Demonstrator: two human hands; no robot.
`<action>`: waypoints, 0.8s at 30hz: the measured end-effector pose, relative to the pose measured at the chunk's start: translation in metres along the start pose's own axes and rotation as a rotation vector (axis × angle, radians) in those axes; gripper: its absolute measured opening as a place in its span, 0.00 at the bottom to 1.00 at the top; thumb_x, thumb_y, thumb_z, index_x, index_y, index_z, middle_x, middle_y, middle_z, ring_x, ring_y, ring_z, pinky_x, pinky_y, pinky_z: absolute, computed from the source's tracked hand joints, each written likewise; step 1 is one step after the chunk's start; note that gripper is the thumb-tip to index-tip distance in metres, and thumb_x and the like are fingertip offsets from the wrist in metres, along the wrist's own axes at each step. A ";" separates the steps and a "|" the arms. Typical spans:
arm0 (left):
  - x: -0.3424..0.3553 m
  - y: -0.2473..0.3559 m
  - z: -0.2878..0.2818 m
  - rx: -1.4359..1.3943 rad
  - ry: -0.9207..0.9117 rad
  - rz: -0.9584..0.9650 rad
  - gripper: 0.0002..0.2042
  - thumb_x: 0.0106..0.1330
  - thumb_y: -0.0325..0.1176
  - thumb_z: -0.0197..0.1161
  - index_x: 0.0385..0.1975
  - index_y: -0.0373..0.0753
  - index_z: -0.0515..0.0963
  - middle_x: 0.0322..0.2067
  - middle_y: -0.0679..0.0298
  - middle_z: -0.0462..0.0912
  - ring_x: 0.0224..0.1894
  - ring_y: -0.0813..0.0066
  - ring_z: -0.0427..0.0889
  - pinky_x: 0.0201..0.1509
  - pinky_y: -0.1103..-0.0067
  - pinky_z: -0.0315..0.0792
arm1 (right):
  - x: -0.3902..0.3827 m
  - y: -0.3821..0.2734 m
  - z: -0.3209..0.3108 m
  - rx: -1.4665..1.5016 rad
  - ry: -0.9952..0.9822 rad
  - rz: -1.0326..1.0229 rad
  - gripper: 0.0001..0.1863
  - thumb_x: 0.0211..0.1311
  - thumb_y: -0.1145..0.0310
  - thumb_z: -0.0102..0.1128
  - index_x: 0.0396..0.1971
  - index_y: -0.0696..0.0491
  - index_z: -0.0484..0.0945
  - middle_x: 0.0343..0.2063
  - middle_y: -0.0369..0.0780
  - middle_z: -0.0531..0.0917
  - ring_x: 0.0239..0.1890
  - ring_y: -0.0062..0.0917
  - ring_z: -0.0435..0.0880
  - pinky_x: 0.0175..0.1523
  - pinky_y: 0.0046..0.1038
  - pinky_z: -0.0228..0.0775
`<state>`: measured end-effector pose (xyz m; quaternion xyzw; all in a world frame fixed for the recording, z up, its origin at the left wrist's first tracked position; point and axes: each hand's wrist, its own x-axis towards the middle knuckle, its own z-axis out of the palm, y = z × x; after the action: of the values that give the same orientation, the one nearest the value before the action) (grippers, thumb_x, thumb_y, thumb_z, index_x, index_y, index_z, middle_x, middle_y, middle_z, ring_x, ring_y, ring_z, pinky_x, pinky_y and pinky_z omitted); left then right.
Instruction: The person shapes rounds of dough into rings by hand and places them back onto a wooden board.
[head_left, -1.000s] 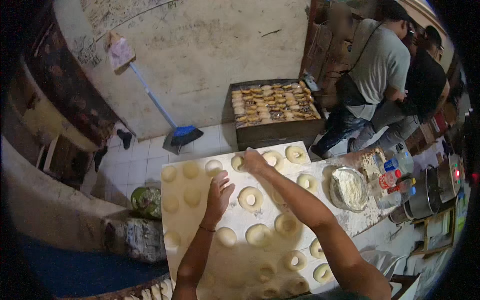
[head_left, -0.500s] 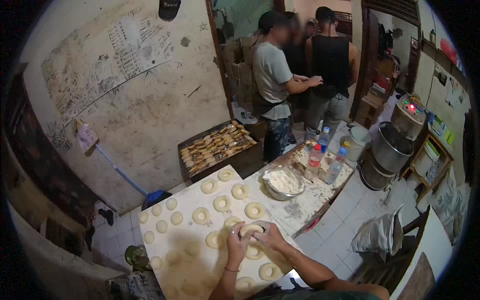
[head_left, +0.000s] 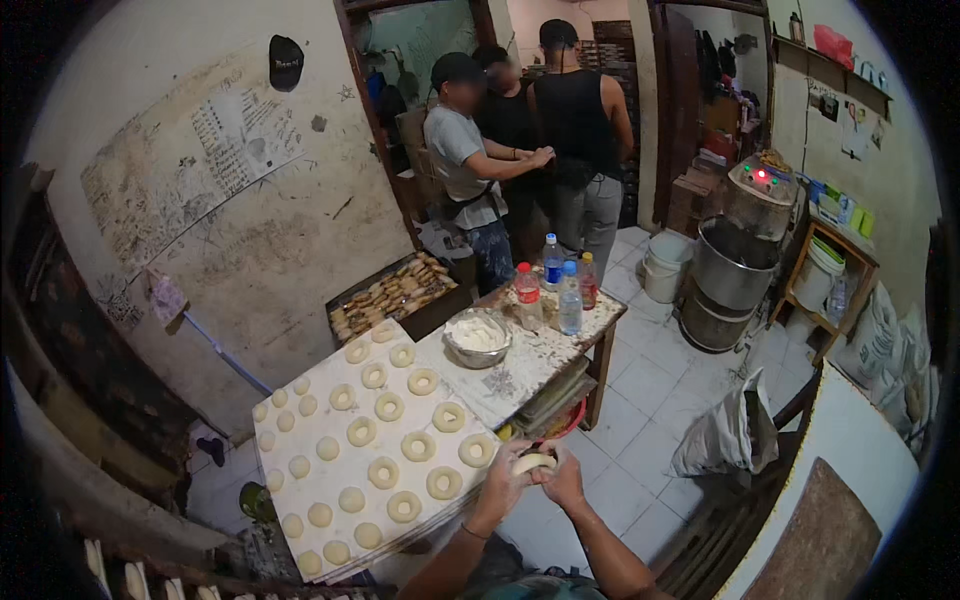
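Between my two hands is a pale dough ring (head_left: pixel 533 463), held up past the right edge of the board. My left hand (head_left: pixel 500 482) closes on its left side, and my right hand (head_left: pixel 566 478) grips the right side. Flour whitens the fingers of both. On the white board (head_left: pixel 330 412) to the left lie rows of dough rings, the nearest to my hands being one dough ring (head_left: pixel 477 450) at the board's right edge. Round dough balls (head_left: pixel 351 499) fill the board's left and near side.
Beyond the board, a floury table (head_left: pixel 500 390) bears a metal bowl of flour (head_left: pixel 477 338) and several bottles (head_left: pixel 570 300). A tray of browned pieces (head_left: pixel 395 295) stands by the wall. Three people stand farther back. At right are a mixer (head_left: pixel 735 260) and a white sack (head_left: pixel 730 430).
My hands have moved right with the dough ring, from over the board to past its edge. The view has swung right, and more of the board and floor shows.
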<state>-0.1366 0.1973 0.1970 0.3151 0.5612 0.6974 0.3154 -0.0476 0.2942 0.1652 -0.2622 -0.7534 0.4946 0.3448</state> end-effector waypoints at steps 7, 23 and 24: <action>-0.038 0.030 0.012 -0.478 -0.245 -0.421 0.19 0.61 0.38 0.43 0.52 0.40 0.59 0.31 0.58 0.70 0.22 0.72 0.67 0.29 0.78 0.67 | 0.002 -0.053 -0.067 1.801 -0.455 0.482 0.20 0.50 0.74 0.41 0.47 0.55 0.63 0.27 0.45 0.75 0.27 0.32 0.77 0.33 0.32 0.71; -0.018 0.055 -0.064 -0.910 -0.030 -0.389 0.15 0.68 0.44 0.37 0.46 0.42 0.60 0.19 0.70 0.59 0.16 0.85 0.55 0.25 0.82 0.60 | 0.053 -0.086 -0.001 0.990 -0.903 0.549 0.28 0.64 0.50 0.34 0.59 0.47 0.51 0.10 0.34 0.67 0.08 0.13 0.61 0.12 0.16 0.53; -0.012 0.045 -0.069 -1.130 -0.169 -0.149 0.15 0.66 0.44 0.41 0.45 0.40 0.62 0.18 0.71 0.59 0.16 0.85 0.55 0.25 0.83 0.60 | 0.053 -0.096 0.018 1.326 -0.724 0.536 0.25 0.64 0.53 0.35 0.58 0.48 0.55 0.08 0.33 0.64 0.07 0.13 0.58 0.11 0.16 0.50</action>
<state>-0.1879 0.1398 0.2287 0.1119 0.0950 0.8373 0.5266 -0.0997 0.2877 0.2632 0.0021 -0.2790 0.9597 0.0326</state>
